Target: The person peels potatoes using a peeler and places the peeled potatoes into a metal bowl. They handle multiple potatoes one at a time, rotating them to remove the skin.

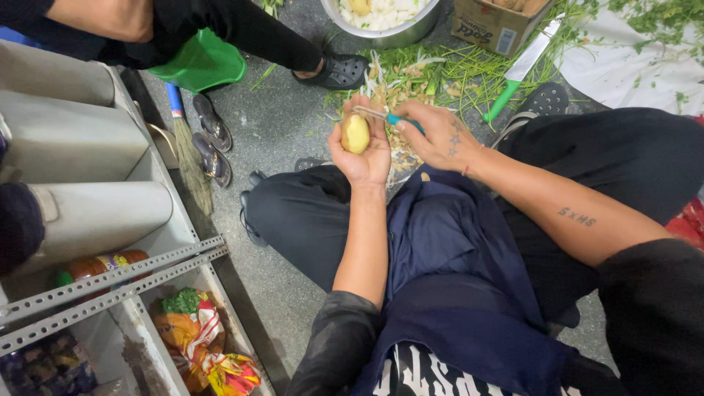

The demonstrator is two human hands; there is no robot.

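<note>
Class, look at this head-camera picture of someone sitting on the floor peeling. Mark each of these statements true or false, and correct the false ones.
1. The left hand holds a potato. True.
2. The right hand holds a large knife. False: it holds a small peeler with a teal handle; the green-handled knife lies on the floor.
3. A metal bowl of peeled pieces stands beyond the hands. True.
4. The broom leans on the person's knee. False: it lies by the shelf at left.
</note>
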